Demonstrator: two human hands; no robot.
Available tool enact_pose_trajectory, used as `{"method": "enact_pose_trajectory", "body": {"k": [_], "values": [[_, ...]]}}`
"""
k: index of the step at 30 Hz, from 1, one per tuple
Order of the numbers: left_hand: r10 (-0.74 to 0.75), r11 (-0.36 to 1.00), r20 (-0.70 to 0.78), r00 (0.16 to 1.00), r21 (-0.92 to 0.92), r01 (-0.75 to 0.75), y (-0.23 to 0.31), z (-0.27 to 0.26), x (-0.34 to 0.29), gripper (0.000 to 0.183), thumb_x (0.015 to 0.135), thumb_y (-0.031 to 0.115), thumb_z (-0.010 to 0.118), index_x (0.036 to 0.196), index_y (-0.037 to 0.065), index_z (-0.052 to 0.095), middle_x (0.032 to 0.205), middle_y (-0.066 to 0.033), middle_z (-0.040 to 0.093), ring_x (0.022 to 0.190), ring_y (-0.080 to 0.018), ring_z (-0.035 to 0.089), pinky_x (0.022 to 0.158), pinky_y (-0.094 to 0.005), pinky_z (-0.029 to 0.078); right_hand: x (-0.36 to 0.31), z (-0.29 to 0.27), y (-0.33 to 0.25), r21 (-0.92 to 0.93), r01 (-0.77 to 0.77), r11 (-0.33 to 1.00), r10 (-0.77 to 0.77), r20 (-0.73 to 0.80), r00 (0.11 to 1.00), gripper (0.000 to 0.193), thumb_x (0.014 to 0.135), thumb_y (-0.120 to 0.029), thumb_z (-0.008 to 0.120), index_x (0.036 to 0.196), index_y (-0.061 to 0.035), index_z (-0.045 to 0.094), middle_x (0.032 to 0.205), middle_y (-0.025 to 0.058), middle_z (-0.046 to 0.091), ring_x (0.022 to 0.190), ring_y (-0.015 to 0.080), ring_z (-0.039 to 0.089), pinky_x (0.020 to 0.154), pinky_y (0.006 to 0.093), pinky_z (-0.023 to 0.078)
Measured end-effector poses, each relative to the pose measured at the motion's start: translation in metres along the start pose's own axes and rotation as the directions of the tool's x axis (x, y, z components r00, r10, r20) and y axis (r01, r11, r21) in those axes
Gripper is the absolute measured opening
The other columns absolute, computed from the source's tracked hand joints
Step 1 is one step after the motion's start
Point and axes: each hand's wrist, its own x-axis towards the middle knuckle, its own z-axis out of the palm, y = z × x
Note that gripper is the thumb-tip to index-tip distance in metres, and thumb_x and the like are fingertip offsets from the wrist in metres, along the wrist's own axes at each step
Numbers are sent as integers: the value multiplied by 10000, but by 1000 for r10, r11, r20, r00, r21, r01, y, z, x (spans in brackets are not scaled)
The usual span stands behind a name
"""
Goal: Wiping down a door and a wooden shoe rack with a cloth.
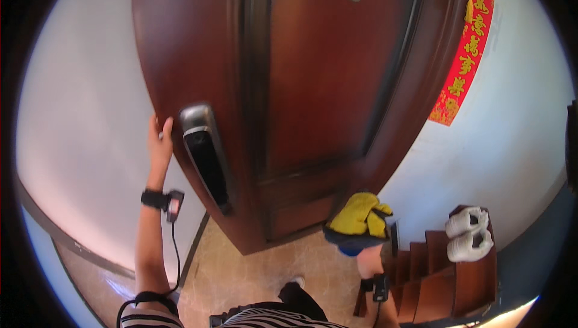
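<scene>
Panelled brown door (328, 87) already swung open, left hand (160, 148) clasping its edge — yellow-and-dark cloth (359, 215) covers the right hand (369, 260), grip can't be told — what's left doesn't show

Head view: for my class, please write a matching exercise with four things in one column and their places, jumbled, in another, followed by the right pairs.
Things:
1. Left hand
2. Yellow cloth-like item
3. White shoes
4. Red banner

Places:
A. On top of the brown rack
B. On the pale wall, right of the door
C. At the edge of the door, beside the black and silver lock handle
D. At the right hand, covering much of it

Right pairs: 1-C, 2-D, 3-A, 4-B
</scene>
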Motion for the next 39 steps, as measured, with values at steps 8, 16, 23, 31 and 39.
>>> {"method": "enact_pose_trajectory", "body": {"k": [8, 16, 23, 31, 39], "values": [[-15, 994, -103, 995, 102, 26, 46, 65, -93, 473, 903, 241, 495, 1256, -27, 332, 1183, -160, 398, 1134, -264, 378, 985, -361, 275, 218, 208, -31, -280, 488, 827, -256, 585, 770, 408, 846, -130, 591, 1226, -81, 449, 1180, 81, 508, 1080, 183, 500, 945, 350, 398], [-141, 984, -245, 959, 71, 163, 32, 100, -76, 558, 688, 101, 732, 1128, -5, 406, 992, -101, 481, 907, -198, 485, 812, -312, 409, 277, 222, 74, -42, 797, -603, 135, 979, 153, 473, 570, -123, 699, 1032, -145, 600, 1064, 123, 516, 1066, 436, 411, 944, 520, 296], [-64, 947, -319, 946, 278, 158, 7, 101, -81, 556, 644, 96, 705, 1100, -25, 411, 937, -139, 494, 858, -246, 508, 781, -333, 425, 254, 368, 59, 69, 998, 11, 439, 896, -67, 252, 700, -173, 673, 944, -131, 626, 790, 77, 565, 734, 255, 563, 632, 330, 453], [-51, 960, -320, 946, 247, 135, 16, 107, -79, 525, 608, 95, 680, 1057, -16, 433, 859, -138, 508, 774, -281, 531, 723, -356, 436, 326, 571, -32, 54, 534, -843, -217, 876, -431, 534, 710, -215, 656, 1172, -18, 477, 1217, 231, 459, 1145, 362, 432, 954, 440, 331], [-81, 936, -351, 933, 296, 193, 19, 97, -72, 483, 624, 89, 678, 1015, -7, 412, 862, -145, 488, 765, -265, 512, 698, -348, 425, 266, 395, 70, 566, 609, -555, 702, 712, -23, 678, 517, -269, 730, 1154, -296, 500, 1201, 62, 471, 980, 291, 501, 789, 577, 376]]}}
